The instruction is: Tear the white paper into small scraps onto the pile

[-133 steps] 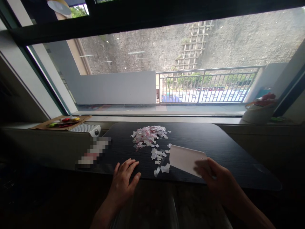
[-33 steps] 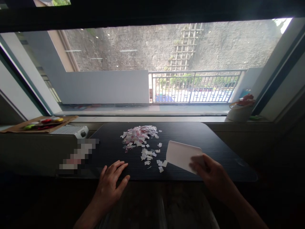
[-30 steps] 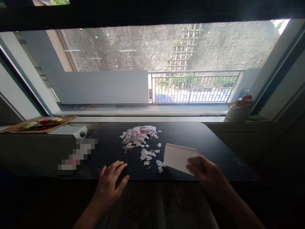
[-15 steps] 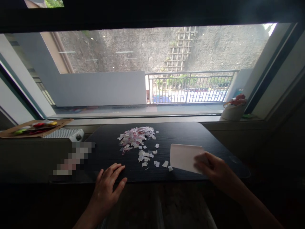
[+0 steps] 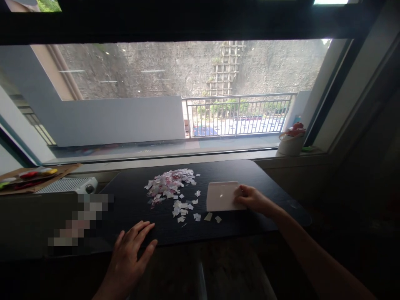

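My right hand grips the right side of a flat white rectangular board with rounded corners; its exact kind I cannot tell. The board is just above or on the dark table, to the right of the paper bits. A heap of small cut paper pieces, white and pinkish, lies near the middle of the table. Nearer to me is a smaller cluster of paper scraps, with a few loose pieces below the board. At the front edge, my left hand lies with fingers apart, holding nothing.
The black tabletop has rounded corners and stands against the window sill. A white pot stands on the sill at right. On the left are a white slatted appliance and a brown board with colourful items. One left patch is pixelated.
My right hand has moved the white board away from me, above the loose scraps, and it looks more level. My left hand stays at the table edge. The view has shifted a little.
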`<move>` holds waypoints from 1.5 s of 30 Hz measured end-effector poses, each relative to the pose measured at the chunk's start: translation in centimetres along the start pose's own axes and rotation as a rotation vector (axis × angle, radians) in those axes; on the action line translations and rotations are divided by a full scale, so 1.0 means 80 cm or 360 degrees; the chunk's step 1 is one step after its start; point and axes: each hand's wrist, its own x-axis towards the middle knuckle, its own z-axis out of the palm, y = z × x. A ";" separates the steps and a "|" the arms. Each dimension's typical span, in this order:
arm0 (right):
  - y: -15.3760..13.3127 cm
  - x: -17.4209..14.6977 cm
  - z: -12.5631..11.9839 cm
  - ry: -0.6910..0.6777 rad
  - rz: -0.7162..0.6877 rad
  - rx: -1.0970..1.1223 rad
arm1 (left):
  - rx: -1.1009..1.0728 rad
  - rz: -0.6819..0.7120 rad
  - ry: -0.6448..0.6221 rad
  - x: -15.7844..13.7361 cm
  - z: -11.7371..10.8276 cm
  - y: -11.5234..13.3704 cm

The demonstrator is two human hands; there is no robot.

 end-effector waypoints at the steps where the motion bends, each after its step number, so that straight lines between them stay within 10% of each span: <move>1: -0.002 -0.001 0.001 -0.0034 0.0009 0.0006 | 0.0004 0.0008 -0.0009 0.000 -0.001 -0.001; 21: -0.012 -0.068 -0.008 -0.0340 0.0007 0.0156 | -0.0057 -0.0030 0.0073 -0.001 0.005 0.003; 30: -0.022 -0.007 0.041 -0.0081 -0.0146 0.0023 | -0.0051 -0.0010 0.0006 -0.002 -0.002 0.010; 45: -0.030 -0.024 0.021 -0.0590 0.0126 -0.0025 | -0.0029 -0.0003 0.0149 -0.005 0.011 0.008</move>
